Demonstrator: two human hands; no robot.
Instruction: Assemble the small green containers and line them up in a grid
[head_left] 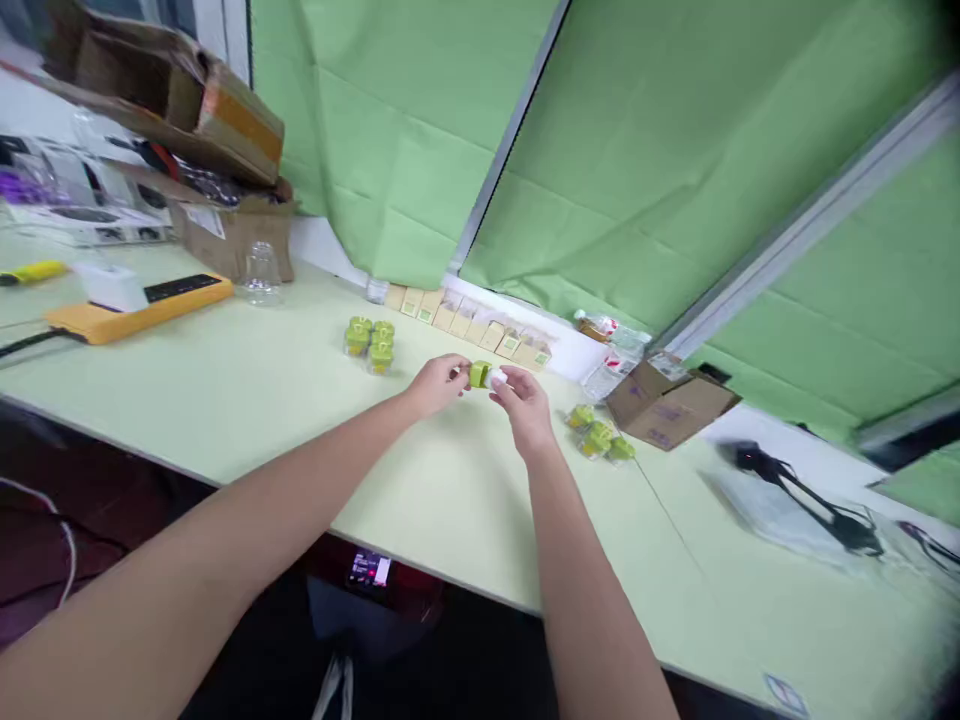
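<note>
Above the middle of the table my left hand [437, 386] pinches the edge of a small green cap [479, 374]. Against that cap sits a small white piece [495, 378], gripped between the thumb and fingers of my right hand [526, 404]. Whether the two pieces are joined or merely touching, I cannot tell. To the left stands a cluster of small clear jars with green lids [381, 352]. More green-lidded jars [598, 438] are grouped right of my right hand.
A row of small tan boxes [465, 320] lines the table's back edge. At left are an orange power strip [142, 308], a clear cup [262, 275] and cardboard boxes [232, 230]. A carton [671, 400], plastic bottles [611, 372] and a black device [810, 500] lie at right.
</note>
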